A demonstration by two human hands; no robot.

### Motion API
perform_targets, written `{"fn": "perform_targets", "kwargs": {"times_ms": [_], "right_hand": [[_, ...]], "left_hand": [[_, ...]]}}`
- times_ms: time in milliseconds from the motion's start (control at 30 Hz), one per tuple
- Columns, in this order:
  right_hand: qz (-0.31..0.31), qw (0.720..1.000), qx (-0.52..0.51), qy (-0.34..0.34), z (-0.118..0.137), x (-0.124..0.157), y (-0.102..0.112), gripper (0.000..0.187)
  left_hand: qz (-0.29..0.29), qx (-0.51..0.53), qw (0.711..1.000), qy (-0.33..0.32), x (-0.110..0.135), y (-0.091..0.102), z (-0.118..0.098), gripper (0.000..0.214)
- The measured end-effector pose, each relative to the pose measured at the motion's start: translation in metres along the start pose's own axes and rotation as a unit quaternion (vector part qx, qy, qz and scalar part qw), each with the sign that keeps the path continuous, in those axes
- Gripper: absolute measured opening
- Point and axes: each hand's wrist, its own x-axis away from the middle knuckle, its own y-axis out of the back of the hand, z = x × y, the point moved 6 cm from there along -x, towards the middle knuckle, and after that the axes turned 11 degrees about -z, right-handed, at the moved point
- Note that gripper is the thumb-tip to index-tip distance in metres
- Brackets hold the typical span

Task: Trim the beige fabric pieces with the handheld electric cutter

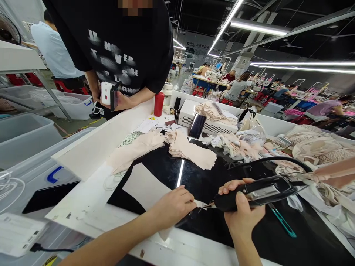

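Observation:
My right hand (244, 212) is wrapped round a black corded hand-held power tool (260, 194). Its narrow metal tip points left and touches or nearly touches the end of a pale strip by my left fingers. My left hand (177, 205) is closed, fingertips pinching the edge of a pale fabric piece (146, 184) that lies flat on the black tabletop (213, 223). What is under the left palm is hidden. Beyond the hands lies a stack of cut pale pink fabric pieces (191, 149). Right of the tool rests a slim teal hand tool (283, 220).
More fabric (135, 149) lies at the left. A phone (197, 125) leans on a white vented box (188, 114). Fabric scraps (238, 144) and heaped cloth (321, 147) fill the right. A red bottle (159, 104) stands behind; a person in black (119, 48) holds a device.

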Motion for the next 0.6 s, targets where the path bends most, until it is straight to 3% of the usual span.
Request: {"fn": "perform_targets", "kwargs": {"times_ms": [400, 600], "right_hand": [[0.0, 1.0, 0.005, 0.002, 0.0, 0.0, -0.001, 0.034], [0.012, 1.0, 0.004, 0.002, -0.001, 0.002, -0.002, 0.031]], "left_hand": [[0.009, -0.003, 1.0, 0.007, -0.001, 0.002, 0.0, 0.02], [-0.041, -0.005, 0.999, 0.001, -0.008, 0.018, -0.005, 0.021]]}}
